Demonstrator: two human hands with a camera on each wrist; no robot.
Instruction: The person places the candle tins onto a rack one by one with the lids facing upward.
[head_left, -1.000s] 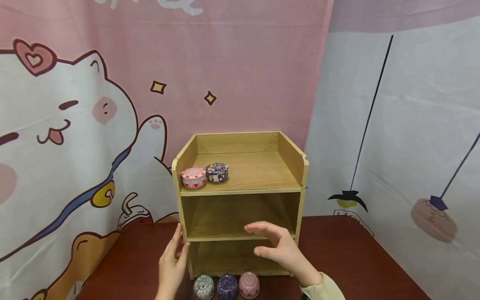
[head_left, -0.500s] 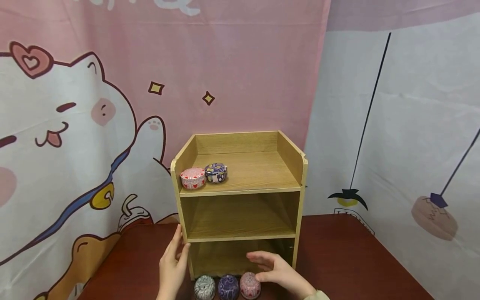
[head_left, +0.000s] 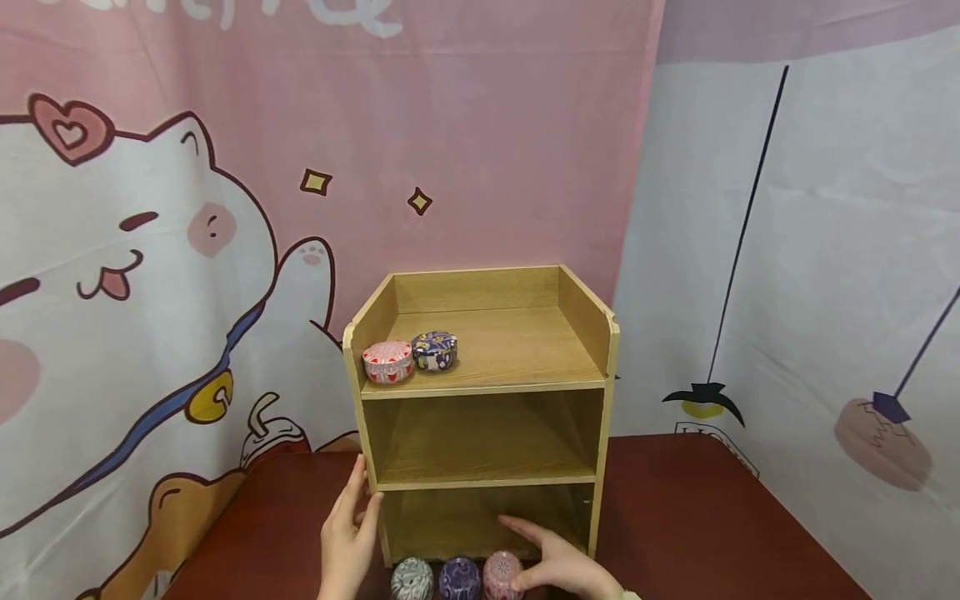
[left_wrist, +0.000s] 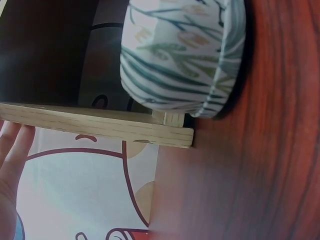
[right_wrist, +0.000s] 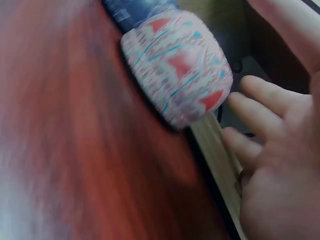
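My left hand (head_left: 345, 533) touches the left side panel of a small wooden shelf (head_left: 483, 482), its fingers straight along the outside and thumb by the front edge. In the left wrist view, the fingertips (left_wrist: 26, 134) rest against that panel. My right hand (head_left: 562, 565) is beside a pink patterned round tin (head_left: 498, 573), with fingers spread and thumb overlapping the tin's right edge. The right wrist view shows the fingertips close to this tin (right_wrist: 180, 67), not curled round it. To its left stand a purple tin (head_left: 460, 580) and a grey-white leaf-patterned tin (head_left: 412, 580).
On the shelf's top level, a pink tin with red hearts (head_left: 387, 362) and a dark blue patterned tin (head_left: 435, 352) stand side by side at the left. The shelf stands on a reddish-brown table (head_left: 690, 517), with printed cloth (head_left: 480, 150) hanging behind.
My right hand has come down from in front of the middle shelf level to the pink tin in the front row. The left hand stays at the side panel.
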